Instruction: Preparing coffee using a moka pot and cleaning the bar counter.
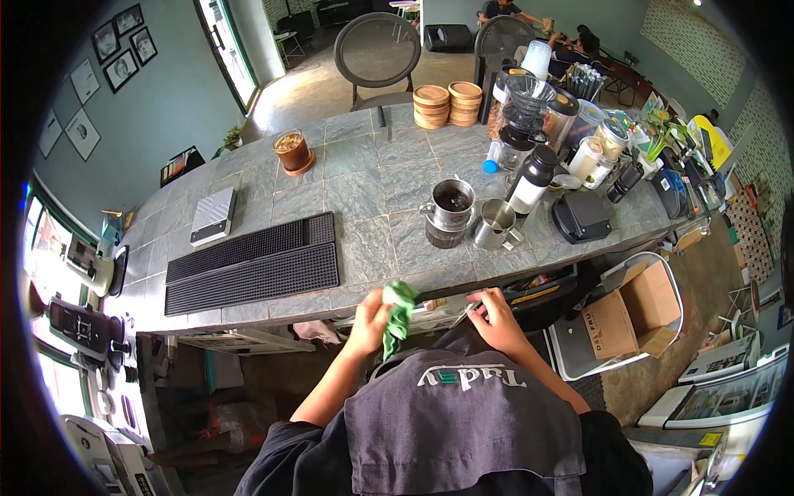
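My left hand (368, 321) grips a crumpled green cloth (399, 313) at the front edge of the grey stone-tiled counter (356, 192). To its right, my right hand (501, 323) is bent with thumb and forefinger close together. Something small and thin may lie between those fingers, but it is too small to make out. Beyond my hands, a metal drip coffee filter (451, 211) with dark contents sits on a glass (445, 237). Beside it stands a steel pitcher (495, 224).
Black rubber bar mats (254, 266) and a flat scale (213, 216) lie to the left. An iced drink (293, 152) stands on a coaster farther back. A black-capped bottle (532, 180), a black case (581, 217) and a glass dripper (526, 102) crowd the right. An open cardboard box (611, 325) rests below.
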The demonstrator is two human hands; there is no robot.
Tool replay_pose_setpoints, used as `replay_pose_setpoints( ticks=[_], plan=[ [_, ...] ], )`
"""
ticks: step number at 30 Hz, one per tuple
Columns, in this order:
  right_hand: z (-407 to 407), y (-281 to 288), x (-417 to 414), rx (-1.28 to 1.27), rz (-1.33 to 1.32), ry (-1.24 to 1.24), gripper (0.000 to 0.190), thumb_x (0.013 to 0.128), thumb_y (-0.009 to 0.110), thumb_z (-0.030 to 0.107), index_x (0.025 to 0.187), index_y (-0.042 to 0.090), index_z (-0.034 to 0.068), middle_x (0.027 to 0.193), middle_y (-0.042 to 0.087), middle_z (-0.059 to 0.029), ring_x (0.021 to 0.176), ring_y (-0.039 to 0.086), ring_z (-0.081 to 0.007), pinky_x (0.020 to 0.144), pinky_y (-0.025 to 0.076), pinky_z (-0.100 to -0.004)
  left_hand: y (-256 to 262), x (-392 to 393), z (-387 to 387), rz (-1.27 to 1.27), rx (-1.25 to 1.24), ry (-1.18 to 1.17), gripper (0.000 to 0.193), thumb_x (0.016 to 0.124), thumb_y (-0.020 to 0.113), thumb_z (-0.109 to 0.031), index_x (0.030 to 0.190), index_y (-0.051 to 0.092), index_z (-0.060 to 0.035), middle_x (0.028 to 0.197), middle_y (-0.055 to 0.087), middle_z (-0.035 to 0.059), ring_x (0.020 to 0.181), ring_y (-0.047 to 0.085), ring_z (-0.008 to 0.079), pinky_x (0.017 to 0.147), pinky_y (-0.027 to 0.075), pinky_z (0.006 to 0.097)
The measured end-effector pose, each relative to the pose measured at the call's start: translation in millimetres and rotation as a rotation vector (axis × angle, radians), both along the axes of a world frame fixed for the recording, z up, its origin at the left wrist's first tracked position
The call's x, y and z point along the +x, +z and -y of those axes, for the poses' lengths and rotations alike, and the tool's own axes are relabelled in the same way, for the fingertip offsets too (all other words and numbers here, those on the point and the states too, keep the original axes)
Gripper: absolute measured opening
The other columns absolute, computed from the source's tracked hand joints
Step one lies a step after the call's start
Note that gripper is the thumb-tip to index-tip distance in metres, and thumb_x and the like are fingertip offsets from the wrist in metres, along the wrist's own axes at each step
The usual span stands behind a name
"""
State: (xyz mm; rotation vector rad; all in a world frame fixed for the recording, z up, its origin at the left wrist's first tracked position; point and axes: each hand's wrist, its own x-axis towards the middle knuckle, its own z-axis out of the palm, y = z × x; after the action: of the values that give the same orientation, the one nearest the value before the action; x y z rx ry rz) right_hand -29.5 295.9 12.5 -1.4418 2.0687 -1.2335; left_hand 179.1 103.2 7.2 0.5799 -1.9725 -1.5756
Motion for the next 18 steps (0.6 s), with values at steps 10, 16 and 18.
replay_pose_setpoints(
  ticks=[10,16,18],
  plan=[
    [22.4,47.8,17.2,-0.006,0.245,0.293,0.024,0.092,0.061,0.01,0.114,0.058,0.003,0.106,0.056,-0.0061,0.091,0.058,-0.0138,0.076,0.047,-0.0267,36.1,-21.3,4.9,-0.233,0.61,0.251,0.046,0.094,0.047,-0.055,0.074,0.044,-0.0132,0.068,0.039,-0.0012,0.063,0.037,0.0129,0.058,0.029,0.0286],
    [46.2,49.7,33.1,-0.095,0.266,0.416,0.041,0.091,0.065,0.023,0.124,0.051,0.002,0.114,0.054,-0.0128,0.102,0.057,-0.0236,0.087,0.046,-0.0345,53.3,-46.3,-21.7,-0.45,0.696,0.143,0.045,0.094,0.049,-0.053,0.068,0.039,-0.0171,0.063,0.031,-0.004,0.054,0.029,0.0105,0.047,0.023,0.0279],
    [49.6,46.8,36.7,-0.117,0.291,0.483,0.053,0.089,0.068,0.028,0.129,0.048,0.0,0.119,0.055,-0.0167,0.109,0.056,-0.028,0.093,0.045,-0.0386,59.9,-48.2,-22.9,-0.487,0.733,0.148,0.046,0.094,0.048,-0.053,0.067,0.037,-0.0171,0.062,0.03,-0.0041,0.053,0.028,0.0103,0.047,0.022,0.028]
  ],
)
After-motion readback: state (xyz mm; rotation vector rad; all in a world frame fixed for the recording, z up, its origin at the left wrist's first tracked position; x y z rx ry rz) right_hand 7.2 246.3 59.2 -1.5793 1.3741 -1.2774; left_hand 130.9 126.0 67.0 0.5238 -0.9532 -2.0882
